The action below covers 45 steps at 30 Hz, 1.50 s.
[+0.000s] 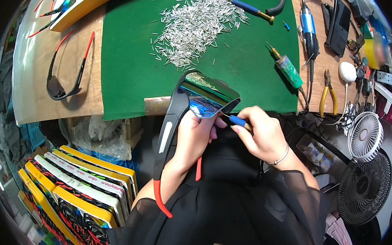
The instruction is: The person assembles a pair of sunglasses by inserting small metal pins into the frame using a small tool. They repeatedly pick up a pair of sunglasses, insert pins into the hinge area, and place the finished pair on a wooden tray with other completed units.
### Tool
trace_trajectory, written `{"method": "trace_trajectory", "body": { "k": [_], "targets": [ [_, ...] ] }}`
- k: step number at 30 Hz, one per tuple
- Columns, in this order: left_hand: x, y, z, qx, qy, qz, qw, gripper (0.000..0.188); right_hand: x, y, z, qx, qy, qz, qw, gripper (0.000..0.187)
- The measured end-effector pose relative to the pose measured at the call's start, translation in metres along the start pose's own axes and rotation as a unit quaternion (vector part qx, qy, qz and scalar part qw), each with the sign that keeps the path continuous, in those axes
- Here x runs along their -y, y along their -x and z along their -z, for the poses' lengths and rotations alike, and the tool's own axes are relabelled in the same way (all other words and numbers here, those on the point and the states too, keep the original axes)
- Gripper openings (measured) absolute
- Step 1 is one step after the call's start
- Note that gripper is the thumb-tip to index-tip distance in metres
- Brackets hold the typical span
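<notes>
My left hand is closed round a pair of black wraparound sunglasses with a blue-green mirrored lens. Its long temple, tipped in red, runs down along my left forearm. Between the fingertips of my right hand is a small screwdriver with a blue grip. The screwdriver's thin shaft points at the lower right edge of the sunglasses; whether its tip touches them is hidden. Ahead of both hands, a heap of small silver pins lies spread on the green mat.
Another pair of sunglasses lies on the left. A blue-handled tool, green-handled tool, electric screwdriver and yellow pliers lie far right. Fans stand at right. Yellow and white trays of frames stand lower left.
</notes>
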<state>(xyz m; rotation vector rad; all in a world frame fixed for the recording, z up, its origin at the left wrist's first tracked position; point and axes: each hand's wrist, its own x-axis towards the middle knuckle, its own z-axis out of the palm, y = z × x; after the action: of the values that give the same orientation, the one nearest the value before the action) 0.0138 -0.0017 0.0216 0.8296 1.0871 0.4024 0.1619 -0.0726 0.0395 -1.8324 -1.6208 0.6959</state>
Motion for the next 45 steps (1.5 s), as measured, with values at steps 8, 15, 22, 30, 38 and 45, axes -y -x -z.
{"method": "trace_trajectory", "body": {
  "k": [8, 15, 22, 30, 38, 45],
  "targets": [
    [0.008, -0.004, 0.004, -0.012, -0.050, 0.029, 0.998, 0.024, -0.001, 0.000, 0.003, 0.021, -0.010, 0.000, 1.000, 0.018],
    [0.010, -0.003, 0.003, -0.005, -0.038, -0.040, 0.998, 0.018, -0.001, 0.000, 0.005, 0.004, -0.010, -0.006, 1.000, 0.020],
    [0.009, -0.003, 0.005, 0.004, -0.042, -0.048, 0.998, 0.021, -0.002, -0.002, 0.005, -0.003, -0.053, -0.012, 0.998, 0.023],
    [0.009, -0.004, 0.004, 0.009, -0.037, -0.057, 0.998, 0.022, -0.005, -0.004, 0.008, -0.009, -0.014, 0.030, 0.999, 0.021],
    [0.002, -0.003, 0.003, 0.015, -0.033, -0.041, 0.998, 0.010, -0.007, -0.001, 0.006, 0.017, -0.010, 0.031, 0.999, 0.016],
    [0.001, -0.003, 0.004, 0.024, 0.024, -0.023, 0.999, 0.010, -0.010, 0.002, 0.007, 0.070, 0.003, 0.030, 0.997, 0.022]
  ]
}}
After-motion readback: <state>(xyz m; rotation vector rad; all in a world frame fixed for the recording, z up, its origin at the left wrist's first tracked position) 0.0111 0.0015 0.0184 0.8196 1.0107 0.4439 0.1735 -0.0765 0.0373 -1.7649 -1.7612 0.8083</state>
